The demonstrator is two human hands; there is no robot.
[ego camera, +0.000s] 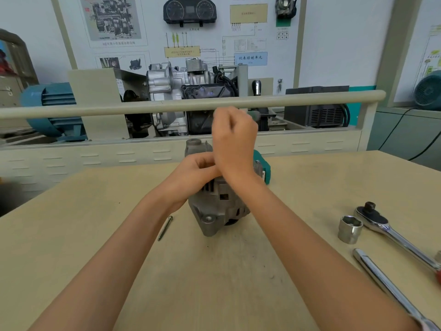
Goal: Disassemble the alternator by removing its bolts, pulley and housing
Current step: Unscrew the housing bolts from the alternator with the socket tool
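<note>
The grey alternator (pixel 218 206) stands on the wooden table (pixel 214 271), its far end partly covered by both hands. My left hand (pixel 195 173) grips the top of the housing with curled fingers. Raised above the alternator, my right hand (pixel 232 142) is closed in a fist round a tool handle whose dark green end (pixel 254 115) sticks out at the right; the tool's shaft is hidden. One long bolt (pixel 165 228) lies loose on the table just left of the alternator.
At the right lie a ratchet wrench (pixel 391 231), a large socket (pixel 349 229) and a long chrome bar (pixel 386 285). A green object (pixel 263 167) sits behind the alternator. A rail (pixel 167 105) and an engine display stand beyond the table's far edge.
</note>
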